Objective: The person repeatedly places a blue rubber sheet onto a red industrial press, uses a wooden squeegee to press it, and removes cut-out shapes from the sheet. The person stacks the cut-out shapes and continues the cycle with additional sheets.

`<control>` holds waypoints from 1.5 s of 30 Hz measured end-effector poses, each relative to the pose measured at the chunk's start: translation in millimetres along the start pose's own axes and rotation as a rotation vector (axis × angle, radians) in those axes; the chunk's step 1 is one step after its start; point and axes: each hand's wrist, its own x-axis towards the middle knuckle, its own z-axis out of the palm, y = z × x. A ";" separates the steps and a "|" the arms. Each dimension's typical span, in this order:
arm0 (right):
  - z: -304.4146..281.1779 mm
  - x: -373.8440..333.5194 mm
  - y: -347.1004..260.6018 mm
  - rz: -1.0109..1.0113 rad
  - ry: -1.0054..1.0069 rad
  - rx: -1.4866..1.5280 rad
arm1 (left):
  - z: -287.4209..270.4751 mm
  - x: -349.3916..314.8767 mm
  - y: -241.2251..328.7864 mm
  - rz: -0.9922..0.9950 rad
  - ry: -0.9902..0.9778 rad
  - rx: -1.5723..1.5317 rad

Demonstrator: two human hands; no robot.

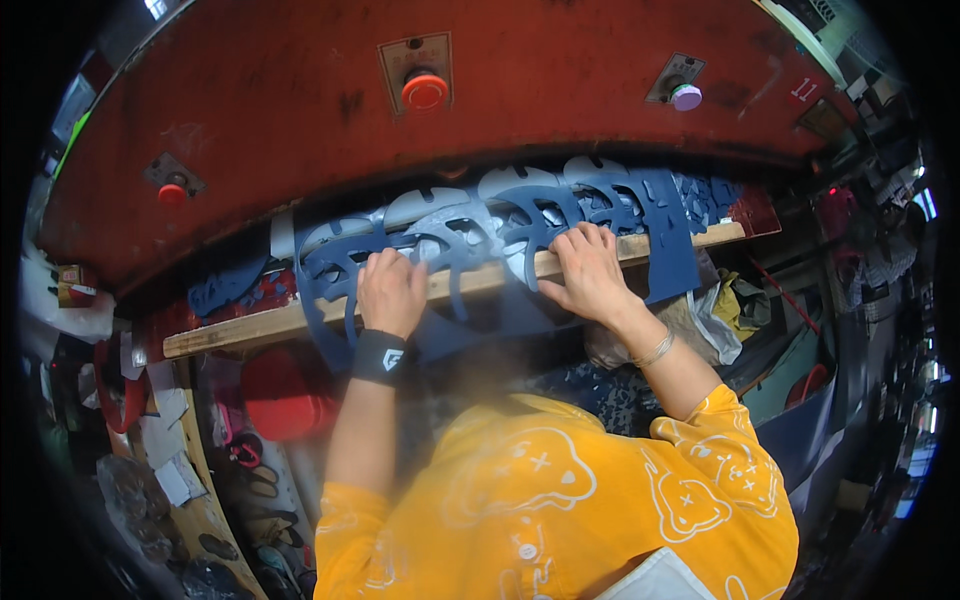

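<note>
My feed showed a flat, dark-blue cut-out sheet (672, 245) draped across the long, pale wooden rail (487, 279); left hand (391, 292) and right hand (592, 272) curled partway there, perhaps steadying it, though whether gripping I couldn't tell.

left hand (390, 292), right hand (590, 270) — on sheet (672, 240) | sheet — across rail (485, 277) | machine panel (540, 90) behind

blue sheet (670, 245) | many cut-outs | draped over wooden bar (235, 329)
</note>
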 end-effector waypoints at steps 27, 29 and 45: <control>48.7 220.5 -18.5 0.100 -0.297 0.501 | 3.6 63.3 3.2 0.035 -0.336 -0.324; 40.7 224.0 1.3 0.178 -0.278 0.893 | -4.9 69.0 -3.8 0.021 -0.331 -0.435; 42.2 206.3 42.1 0.340 -0.141 1.979 | 56.1 143.2 -47.1 -0.195 0.025 -0.275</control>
